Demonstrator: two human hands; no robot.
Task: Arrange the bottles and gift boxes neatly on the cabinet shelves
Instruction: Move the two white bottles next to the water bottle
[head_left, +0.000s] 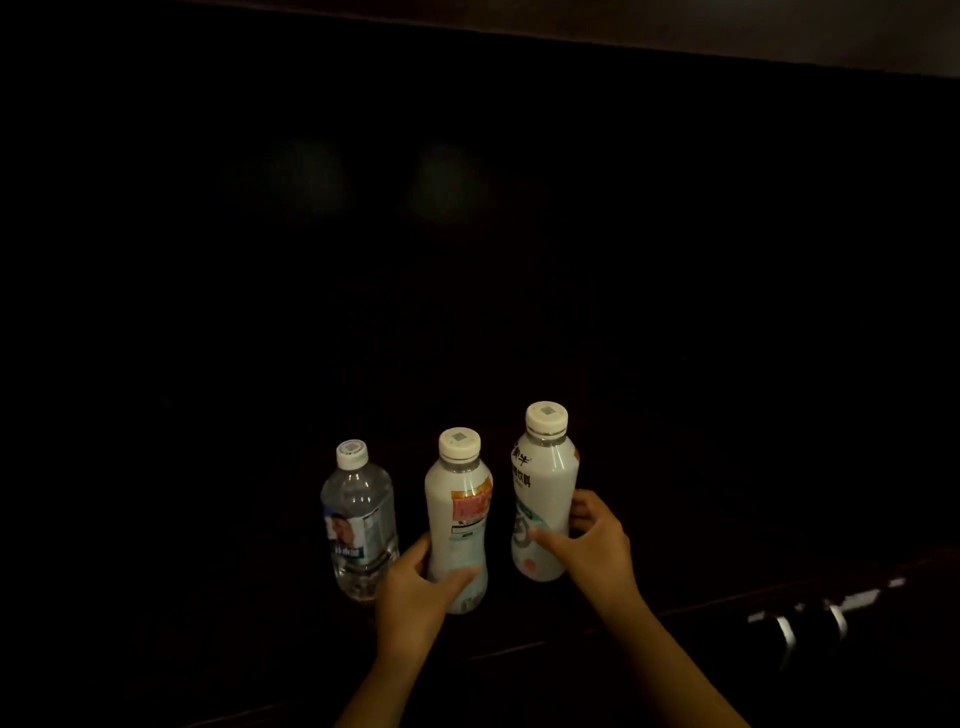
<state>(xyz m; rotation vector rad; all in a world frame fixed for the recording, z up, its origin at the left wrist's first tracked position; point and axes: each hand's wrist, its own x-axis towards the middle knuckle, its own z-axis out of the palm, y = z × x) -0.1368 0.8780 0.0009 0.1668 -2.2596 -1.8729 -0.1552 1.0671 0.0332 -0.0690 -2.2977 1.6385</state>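
Observation:
Three bottles stand upright in a row on a very dark cabinet shelf (519, 644). At the left is a clear water bottle (358, 525) with a white cap, untouched. In the middle stands a white milk-drink bottle with a red and gold label (460, 514); my left hand (415, 592) is wrapped around its lower part. At the right, a white bottle with black characters and a teal label (543, 483) is gripped around its middle by my right hand (592, 535). No gift boxes are visible.
The cabinet interior behind the bottles is black, with no detail visible. A dark cylindrical object with shiny metal bands (808, 623) lies at the lower right. A paler surface edge (779, 36) runs along the top right.

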